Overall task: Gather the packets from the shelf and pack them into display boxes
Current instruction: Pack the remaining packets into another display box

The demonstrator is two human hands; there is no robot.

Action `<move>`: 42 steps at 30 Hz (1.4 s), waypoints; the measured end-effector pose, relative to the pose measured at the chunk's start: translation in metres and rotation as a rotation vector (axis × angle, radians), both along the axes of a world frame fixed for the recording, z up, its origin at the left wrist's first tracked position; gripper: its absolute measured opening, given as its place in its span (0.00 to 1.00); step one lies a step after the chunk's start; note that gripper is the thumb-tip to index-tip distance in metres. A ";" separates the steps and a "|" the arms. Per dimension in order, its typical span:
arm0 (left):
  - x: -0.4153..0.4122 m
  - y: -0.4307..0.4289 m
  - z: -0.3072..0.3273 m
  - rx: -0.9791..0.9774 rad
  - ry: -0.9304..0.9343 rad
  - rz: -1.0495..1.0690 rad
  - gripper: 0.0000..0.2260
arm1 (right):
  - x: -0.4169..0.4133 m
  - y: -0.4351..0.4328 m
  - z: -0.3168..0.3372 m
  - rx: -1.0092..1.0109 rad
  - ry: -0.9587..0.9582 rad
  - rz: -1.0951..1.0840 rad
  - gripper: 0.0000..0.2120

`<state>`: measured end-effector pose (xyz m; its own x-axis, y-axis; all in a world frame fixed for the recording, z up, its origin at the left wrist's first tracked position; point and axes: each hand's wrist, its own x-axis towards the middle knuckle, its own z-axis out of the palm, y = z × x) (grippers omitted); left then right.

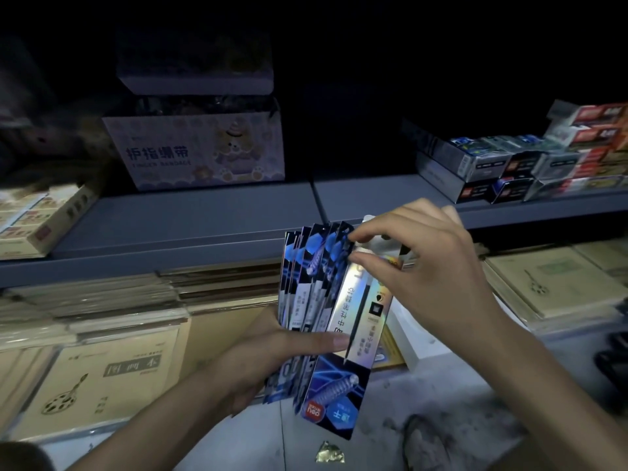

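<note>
A fan of packets (326,300) is upright before the shelf (204,215). On the shelf, a bandage box (193,151) stands at the left and small boxes (530,164) are stacked at the right. Notebooks (102,368) lie below.

Most packets (306,277) are hidden behind the front one, count unclear. Fingers of the left hand (268,355) are behind the fan, only the thumb shows. The right hand (428,266) covers most of the white container (411,334). The small boxes (530,164) are cut by the right edge. The top box (195,62) is too dark to read.
</note>
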<state>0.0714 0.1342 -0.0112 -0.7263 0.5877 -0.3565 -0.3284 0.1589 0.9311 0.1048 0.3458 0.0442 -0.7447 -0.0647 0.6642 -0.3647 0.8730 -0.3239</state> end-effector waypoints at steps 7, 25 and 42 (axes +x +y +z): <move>-0.002 -0.003 0.000 -0.045 0.036 -0.043 0.20 | -0.004 0.002 -0.001 0.043 -0.070 0.043 0.10; -0.014 -0.031 0.012 -0.164 0.242 0.058 0.21 | -0.006 0.001 0.008 0.023 -0.086 0.230 0.05; -0.021 -0.051 0.013 -0.196 0.309 0.064 0.17 | -0.007 -0.011 0.023 -0.639 -0.390 0.401 0.16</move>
<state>0.0503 0.0829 0.0019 -0.8504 0.4798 -0.2158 -0.0513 0.3326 0.9417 0.0982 0.3344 0.0668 -0.9289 -0.0725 0.3631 -0.3671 0.3082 -0.8776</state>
